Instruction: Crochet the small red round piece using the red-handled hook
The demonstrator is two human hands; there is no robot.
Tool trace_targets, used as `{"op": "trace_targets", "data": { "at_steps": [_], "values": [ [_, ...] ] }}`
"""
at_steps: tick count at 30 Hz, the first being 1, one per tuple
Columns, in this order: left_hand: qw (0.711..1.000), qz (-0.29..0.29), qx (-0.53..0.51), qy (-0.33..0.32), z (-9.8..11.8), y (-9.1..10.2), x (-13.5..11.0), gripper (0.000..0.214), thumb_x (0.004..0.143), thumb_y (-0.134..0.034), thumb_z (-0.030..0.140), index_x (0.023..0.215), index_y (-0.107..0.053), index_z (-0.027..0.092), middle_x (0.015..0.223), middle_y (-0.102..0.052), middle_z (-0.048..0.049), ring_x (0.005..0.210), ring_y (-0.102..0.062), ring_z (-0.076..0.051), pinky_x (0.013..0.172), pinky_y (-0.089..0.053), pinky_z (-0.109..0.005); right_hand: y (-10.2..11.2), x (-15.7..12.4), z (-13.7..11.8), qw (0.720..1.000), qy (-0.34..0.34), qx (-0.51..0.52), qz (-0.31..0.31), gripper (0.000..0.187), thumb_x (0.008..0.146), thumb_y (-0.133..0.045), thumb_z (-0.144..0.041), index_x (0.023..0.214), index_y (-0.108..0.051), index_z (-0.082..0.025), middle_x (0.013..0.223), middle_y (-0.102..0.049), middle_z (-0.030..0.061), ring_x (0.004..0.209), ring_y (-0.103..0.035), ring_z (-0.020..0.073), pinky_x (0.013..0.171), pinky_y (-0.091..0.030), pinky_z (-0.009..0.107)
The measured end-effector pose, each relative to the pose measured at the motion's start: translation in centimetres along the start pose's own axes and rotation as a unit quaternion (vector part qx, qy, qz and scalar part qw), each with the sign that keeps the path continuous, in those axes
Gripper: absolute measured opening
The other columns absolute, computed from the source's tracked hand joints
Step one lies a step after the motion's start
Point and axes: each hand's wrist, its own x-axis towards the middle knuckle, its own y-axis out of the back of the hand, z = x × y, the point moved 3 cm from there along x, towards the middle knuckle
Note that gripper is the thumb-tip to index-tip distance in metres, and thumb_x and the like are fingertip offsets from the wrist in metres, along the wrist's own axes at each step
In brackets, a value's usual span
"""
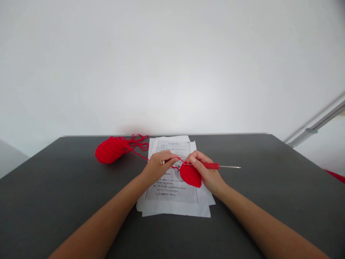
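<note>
My right hand (206, 171) is closed on a crochet hook (211, 166) with a red handle and thin metal ends, one of them pointing right. From that hand hangs a small red crocheted piece (191, 175), its top edge at the hook's left end. My left hand (160, 165) is closed, thumb and fingers pinching the red yarn (180, 158) just left of the piece. The strand runs back behind my left hand to a red yarn ball (111, 150) at the table's far left. My right fingers partly hide the hook's grip.
Several printed paper sheets (175, 207) lie stacked on the dark grey table (81, 201) beneath my hands. Loose yarn loops (140, 142) spread beside the ball. A white wall (172, 72) stands behind the table, and a grey pipe (314, 127) slants at the right.
</note>
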Motion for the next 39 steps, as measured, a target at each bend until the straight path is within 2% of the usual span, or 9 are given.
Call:
{"op": "trace_targets", "data": {
  "at_steps": [10,14,17,20,23,25,29,34,39],
  "values": [
    [0.975,-0.001,0.176,-0.136,-0.9,1.5,0.0,0.023,0.087,-0.049,0.026,0.095,-0.070,0.023,0.071,-0.062,-0.0034,0.068,-0.057,-0.015,0.069,-0.047,-0.027,-0.5,-0.2,-0.1,0.998,-0.028,0.037,-0.031,0.033,0.073,-0.071,-0.040,0.060,-0.051,-0.017,0.061,-0.057,-0.0016,0.051,-0.048,0.0090,0.047,-0.034,0.021],
    [0.983,0.019,0.159,-0.089,-2.9,2.9,0.4,0.024,0.086,-0.049,0.027,0.098,-0.070,0.022,0.076,-0.064,-0.0041,0.071,-0.058,-0.015,0.072,-0.048,-0.027,-0.2,-0.1,-0.3,0.996,-0.032,0.060,-0.060,0.034,0.072,-0.071,-0.040,0.059,-0.050,-0.017,0.059,-0.056,-0.0017,0.049,-0.047,0.0083,0.044,-0.032,0.020],
    [0.987,0.028,0.159,0.013,-4.9,3.8,0.7,0.030,0.082,-0.047,0.020,0.103,-0.068,0.020,0.078,-0.064,-0.0033,0.071,-0.059,-0.016,0.073,-0.049,-0.030,0.6,0.3,-0.4,0.998,-0.039,0.044,-0.030,0.035,0.071,-0.072,-0.042,0.059,-0.051,-0.017,0.056,-0.055,-0.0022,0.046,-0.046,0.0081,0.042,-0.031,0.020],
    [0.987,0.042,0.148,0.043,-4.8,3.7,0.7,0.059,0.063,-0.052,0.007,0.120,-0.058,0.019,0.110,-0.060,-0.0076,0.099,-0.056,-0.022,0.094,-0.043,-0.040,1.4,0.7,-0.2,0.999,-0.042,0.006,0.006,0.035,0.070,-0.072,-0.043,0.059,-0.052,-0.017,0.055,-0.055,-0.0024,0.045,-0.047,0.0083,0.041,-0.031,0.019],
    [0.996,0.068,0.044,0.031,-2.2,2.2,0.3,0.056,0.062,-0.050,0.006,0.115,-0.060,0.019,0.123,-0.054,-0.0099,0.119,-0.044,-0.026,0.104,-0.032,-0.046,1.5,0.8,0.0,0.999,-0.034,-0.008,-0.007,0.034,0.072,-0.071,-0.043,0.060,-0.052,-0.017,0.057,-0.056,-0.0022,0.047,-0.048,0.0089,0.043,-0.032,0.020],
    [0.990,0.010,-0.125,0.063,-0.1,0.2,0.1,0.042,0.073,-0.048,0.013,0.112,-0.059,0.023,0.122,-0.056,-0.0079,0.116,-0.047,-0.024,0.099,-0.038,-0.042,1.3,0.7,0.1,0.999,-0.026,-0.010,-0.028,0.033,0.073,-0.070,-0.042,0.061,-0.053,-0.017,0.058,-0.056,-0.0024,0.049,-0.048,0.0090,0.045,-0.033,0.020],
    [0.884,-0.001,-0.423,0.200,1.8,-2.7,-0.4,0.031,0.087,-0.041,0.043,0.097,-0.058,0.019,0.099,-0.060,-0.0091,0.095,-0.058,-0.020,0.075,-0.049,-0.032,0.7,0.4,0.2,0.999,-0.006,0.004,-0.053,0.031,0.073,-0.070,-0.042,0.062,-0.054,-0.017,0.061,-0.056,-0.0018,0.053,-0.048,0.0097,0.049,-0.035,0.022],
    [0.821,0.030,-0.511,0.254,1.6,-1.7,-0.2,0.044,0.084,-0.038,0.060,0.092,-0.056,0.020,0.103,-0.056,-0.0091,0.076,-0.056,-0.016,0.046,-0.042,-0.022,0.3,0.3,0.5,0.998,-0.011,0.006,-0.062,0.031,0.074,-0.069,-0.043,0.064,-0.054,-0.017,0.062,-0.057,-0.0017,0.053,-0.049,0.0102,0.050,-0.035,0.022],
    [0.842,-0.002,-0.489,0.226,2.4,0.3,0.1,0.049,0.087,-0.029,0.059,0.099,-0.058,0.021,0.101,-0.062,-0.0126,0.067,-0.055,-0.016,0.037,-0.037,-0.022,-0.3,0.2,0.6,0.997,-0.011,-0.013,-0.069,0.033,0.076,-0.067,-0.044,0.063,-0.052,-0.017,0.062,-0.055,-0.0018,0.054,-0.048,0.0100,0.051,-0.036,0.022]
  ]
}}
